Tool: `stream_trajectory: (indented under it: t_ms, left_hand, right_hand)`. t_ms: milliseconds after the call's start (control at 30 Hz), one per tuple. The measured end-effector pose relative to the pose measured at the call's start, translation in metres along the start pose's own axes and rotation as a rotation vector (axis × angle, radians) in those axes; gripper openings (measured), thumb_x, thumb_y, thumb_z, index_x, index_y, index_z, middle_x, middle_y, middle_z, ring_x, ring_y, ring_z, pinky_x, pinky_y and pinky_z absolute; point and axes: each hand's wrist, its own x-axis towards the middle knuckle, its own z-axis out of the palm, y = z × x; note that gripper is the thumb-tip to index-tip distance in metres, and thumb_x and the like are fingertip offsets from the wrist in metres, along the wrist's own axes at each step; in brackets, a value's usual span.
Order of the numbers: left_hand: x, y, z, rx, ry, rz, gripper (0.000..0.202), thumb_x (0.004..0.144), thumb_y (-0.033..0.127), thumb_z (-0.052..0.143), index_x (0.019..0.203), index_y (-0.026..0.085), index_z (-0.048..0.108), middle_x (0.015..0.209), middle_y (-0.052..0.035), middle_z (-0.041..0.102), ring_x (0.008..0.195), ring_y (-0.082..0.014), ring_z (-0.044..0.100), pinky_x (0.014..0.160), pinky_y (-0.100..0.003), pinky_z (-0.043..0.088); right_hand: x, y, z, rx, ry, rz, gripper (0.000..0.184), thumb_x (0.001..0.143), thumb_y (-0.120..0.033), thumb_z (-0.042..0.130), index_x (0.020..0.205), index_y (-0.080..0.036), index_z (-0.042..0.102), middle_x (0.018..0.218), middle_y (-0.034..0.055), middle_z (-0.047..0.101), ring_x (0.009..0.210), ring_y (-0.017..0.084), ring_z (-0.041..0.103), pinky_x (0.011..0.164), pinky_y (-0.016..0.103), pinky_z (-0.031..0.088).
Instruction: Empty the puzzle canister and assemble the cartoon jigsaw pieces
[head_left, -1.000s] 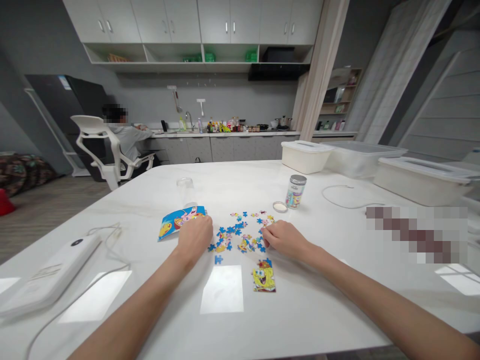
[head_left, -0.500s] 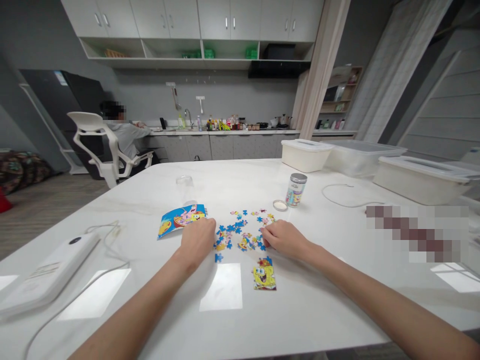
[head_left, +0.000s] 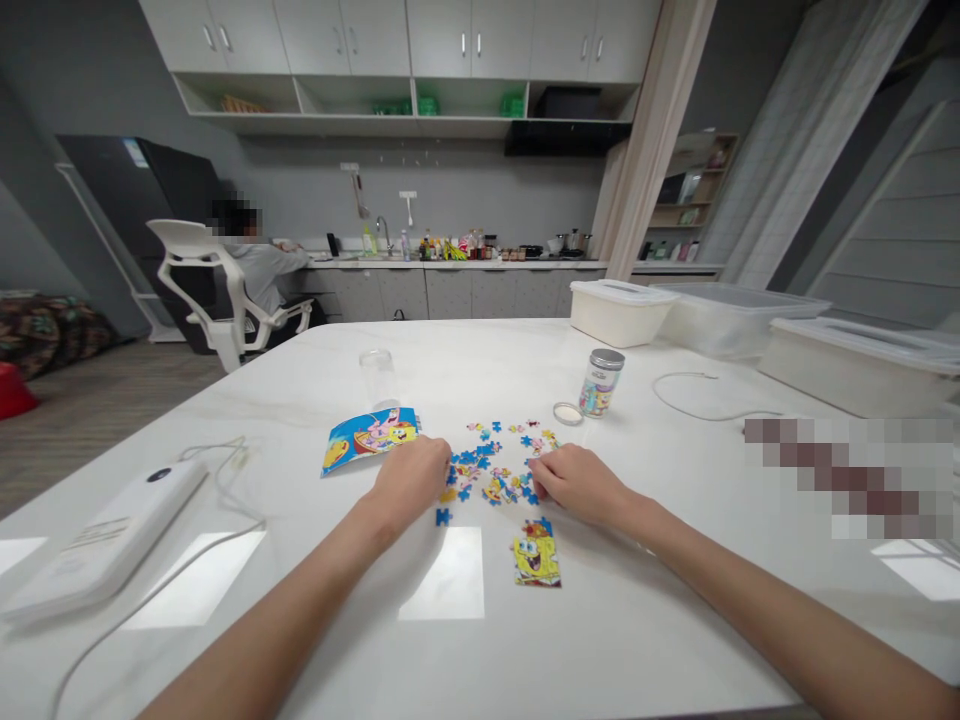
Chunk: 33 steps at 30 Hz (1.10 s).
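Well, the left hand (head_left: 409, 480) and the right hand (head_left: 576, 485) rest palm-down on a white marble-look table (head_left: 622, 640), their fingers curled narrow; whether either pinches a piece cannot be told. Between them lies a loose scatter of small blue, yellow and pink jigsaw pieces (head_left: 491, 465), too many and too small to count. Its long axis runs across the table from hand to hand, with the fingers of each hand at or just beside one end. The left hand is nearer the one stray blue jigsaw piece (head_left: 443, 516), which lies apart toward the person, and the right hand is nearer a yellow cartoon-sponge picture card (head_left: 536, 555). One blue cartoon picture card (head_left: 369, 441) lies left of the scatter. Farther off stand one clear glass tumbler (head_left: 378, 378), one silver-lidded cylindrical jar (head_left: 601, 382), one small round disc (head_left: 568, 413) and three white plastic tubs (head_left: 619, 312).
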Motion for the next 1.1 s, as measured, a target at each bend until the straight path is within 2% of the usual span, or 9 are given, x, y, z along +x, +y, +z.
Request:
stream_trajectory:
  t_ms: [233, 367, 433, 467, 567, 767, 867, 1000, 1100]
  left_hand:
    - [0.001, 0.0, 0.004, 0.04, -0.01, -0.017, 0.03, 0.091, 0.012, 0.038, 0.102, 0.011, 0.066, 0.09, -0.0175, 0.07, 0.089, -0.028, 0.07, 0.073, -0.034, 0.05]
    - [0.002, 0.001, 0.005, 0.047, -0.014, -0.01, 0.032, 0.094, 0.015, 0.034, 0.103, 0.011, 0.065, 0.09, -0.0177, 0.07, 0.087, -0.0285, 0.07, 0.072, -0.035, 0.05]
    - [0.002, 0.0, 0.005, 0.051, -0.012, -0.002, 0.032, 0.094, 0.014, 0.034, 0.103, 0.011, 0.064, 0.09, -0.0177, 0.07, 0.088, -0.0287, 0.07, 0.072, -0.035, 0.05]
    - [0.002, 0.0, 0.005, 0.053, -0.012, 0.002, 0.032, 0.094, 0.014, 0.034, 0.103, 0.011, 0.064, 0.089, -0.0178, 0.07, 0.088, -0.0288, 0.07, 0.072, -0.035, 0.051]
    - [0.002, 0.0, 0.005, 0.061, -0.011, 0.009, 0.032, 0.094, 0.013, 0.034, 0.104, 0.011, 0.064, 0.089, -0.0178, 0.07, 0.087, -0.0294, 0.07, 0.07, -0.035, 0.051]
    - [0.002, 0.0, 0.007, 0.077, 0.001, 0.026, 0.03, 0.094, 0.013, 0.035, 0.104, 0.011, 0.063, 0.089, -0.0172, 0.07, 0.088, -0.0292, 0.07, 0.07, -0.034, 0.05]
    - [0.002, -0.001, 0.007, 0.08, -0.003, 0.027, 0.031, 0.095, 0.014, 0.034, 0.103, 0.011, 0.063, 0.09, -0.0169, 0.071, 0.087, -0.0291, 0.07, 0.069, -0.034, 0.05]
    - [0.001, -0.009, 0.001, 0.081, -0.017, 0.068, 0.033, 0.098, 0.022, 0.032, 0.111, 0.012, 0.061, 0.096, -0.0182, 0.071, 0.092, -0.0309, 0.069, 0.074, -0.037, 0.05]
    - [-0.001, -0.02, -0.007, 0.026, -0.141, 0.235, 0.049, 0.1, 0.045, 0.03, 0.132, 0.015, 0.052, 0.102, -0.0176, 0.071, 0.097, -0.0325, 0.068, 0.081, -0.042, 0.049]
  right_hand:
    - [0.0, 0.001, 0.001, 0.039, 0.055, -0.011, 0.048, 0.097, -0.024, 0.037, 0.06, -0.018, 0.065, 0.065, 0.0034, 0.067, 0.066, 0.015, 0.059, 0.068, 0.027, 0.035]
    - [0.001, 0.003, 0.004, 0.1, 0.197, -0.142, 0.043, 0.095, -0.026, 0.044, 0.057, -0.017, 0.062, 0.093, 0.006, 0.069, 0.079, 0.015, 0.06, 0.074, 0.028, 0.039]
    - [0.0, 0.005, 0.005, 0.145, 0.259, -0.173, 0.026, 0.087, -0.016, 0.049, 0.067, -0.017, 0.066, 0.104, 0.0062, 0.066, 0.083, 0.015, 0.06, 0.076, 0.028, 0.042]
    - [0.0, 0.006, 0.006, 0.162, 0.28, -0.164, 0.021, 0.082, -0.01, 0.05, 0.076, -0.017, 0.068, 0.103, 0.0061, 0.066, 0.083, 0.015, 0.061, 0.075, 0.028, 0.043]
    - [0.001, 0.009, 0.005, 0.186, 0.322, -0.146, 0.034, 0.072, -0.002, 0.049, 0.093, -0.018, 0.071, 0.096, 0.0064, 0.067, 0.086, 0.018, 0.062, 0.076, 0.029, 0.045]
    - [0.002, 0.012, 0.007, 0.224, 0.356, -0.152, 0.031, 0.073, -0.002, 0.046, 0.08, -0.019, 0.071, 0.095, 0.0064, 0.07, 0.086, 0.018, 0.063, 0.077, 0.031, 0.047]
    - [0.003, 0.011, 0.008, 0.278, 0.345, -0.12, 0.027, 0.081, -0.008, 0.046, 0.071, -0.018, 0.068, 0.094, 0.0057, 0.07, 0.074, 0.015, 0.063, 0.073, 0.029, 0.047]
    - [0.003, 0.008, 0.004, 0.305, 0.373, -0.166, 0.048, 0.098, -0.03, 0.038, 0.06, -0.019, 0.064, 0.089, 0.0055, 0.069, 0.067, 0.013, 0.062, 0.071, 0.028, 0.046]
    - [0.004, 0.007, 0.0, 0.279, 0.436, -0.167, 0.032, 0.096, -0.029, 0.042, 0.083, -0.02, 0.07, 0.069, 0.0018, 0.067, 0.068, 0.016, 0.064, 0.07, 0.028, 0.045]
